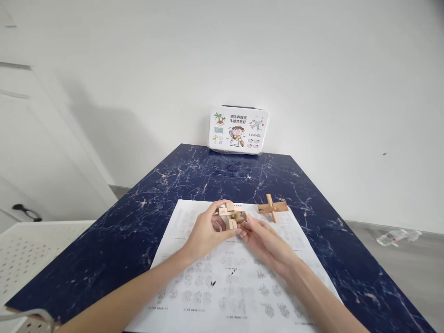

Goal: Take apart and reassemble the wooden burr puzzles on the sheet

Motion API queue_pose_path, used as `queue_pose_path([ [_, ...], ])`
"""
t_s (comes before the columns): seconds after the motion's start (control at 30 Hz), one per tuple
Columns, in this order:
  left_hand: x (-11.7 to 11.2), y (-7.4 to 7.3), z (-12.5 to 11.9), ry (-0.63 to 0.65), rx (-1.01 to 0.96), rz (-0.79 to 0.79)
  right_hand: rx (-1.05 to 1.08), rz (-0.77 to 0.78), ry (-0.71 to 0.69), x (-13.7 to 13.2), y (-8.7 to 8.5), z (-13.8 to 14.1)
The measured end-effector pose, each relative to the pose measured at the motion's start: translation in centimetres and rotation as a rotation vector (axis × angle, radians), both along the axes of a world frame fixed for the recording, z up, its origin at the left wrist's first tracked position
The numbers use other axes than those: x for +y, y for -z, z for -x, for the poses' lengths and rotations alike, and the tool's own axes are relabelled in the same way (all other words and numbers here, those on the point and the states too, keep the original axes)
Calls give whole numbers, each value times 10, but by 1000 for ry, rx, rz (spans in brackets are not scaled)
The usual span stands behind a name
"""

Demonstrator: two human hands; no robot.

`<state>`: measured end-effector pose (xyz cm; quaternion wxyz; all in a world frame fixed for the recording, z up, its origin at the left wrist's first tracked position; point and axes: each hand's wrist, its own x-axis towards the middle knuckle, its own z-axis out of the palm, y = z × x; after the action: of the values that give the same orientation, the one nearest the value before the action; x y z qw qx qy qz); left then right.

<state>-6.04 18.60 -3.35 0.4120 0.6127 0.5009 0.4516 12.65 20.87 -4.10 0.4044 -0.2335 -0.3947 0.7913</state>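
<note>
A small wooden burr puzzle [231,217], partly assembled from notched blocks with marks on their ends, is held just above a printed sheet [222,286]. My left hand [211,226] grips it from the left, fingers behind and thumb along the near side. On the right, the fingertips of my right hand [256,236] are closed on the block marked "2" or "Z" [240,216]. Some fingers are hidden behind the blocks. To the right, loose wooden puzzle pieces [277,207] lie crossed over each other on the sheet's upper right corner.
The sheet with puzzle diagrams lies on a dark blue marbled table [149,185]. At its far end, a white cartoon case [238,129] leans against the wall [312,69]. A perforated white surface [31,249] is at left; a clear plastic item [397,237] lies on the floor at right.
</note>
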Motion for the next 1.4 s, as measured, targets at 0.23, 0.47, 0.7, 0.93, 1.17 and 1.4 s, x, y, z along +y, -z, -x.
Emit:
queue_pose_path([
  [0.23,1,1,2,-10,78,-38,-48,-63,-15,1,2,-1],
  [0.47,2,0,4,-51,158,-108,27,-58,-20,-1,5,3],
  [0.7,0,-1,5,-43,202,-153,56,-66,-31,0,7,5],
  [0.93,-2,0,6,-59,281,-233,29,-133,-53,-5,-2,4],
  [1.17,-6,-2,5,-29,330,-349,-67,-163,-72,-9,-2,0],
  [1.4,-6,-9,6,-2,310,-281,-163,-194,-33,-12,-1,1],
])
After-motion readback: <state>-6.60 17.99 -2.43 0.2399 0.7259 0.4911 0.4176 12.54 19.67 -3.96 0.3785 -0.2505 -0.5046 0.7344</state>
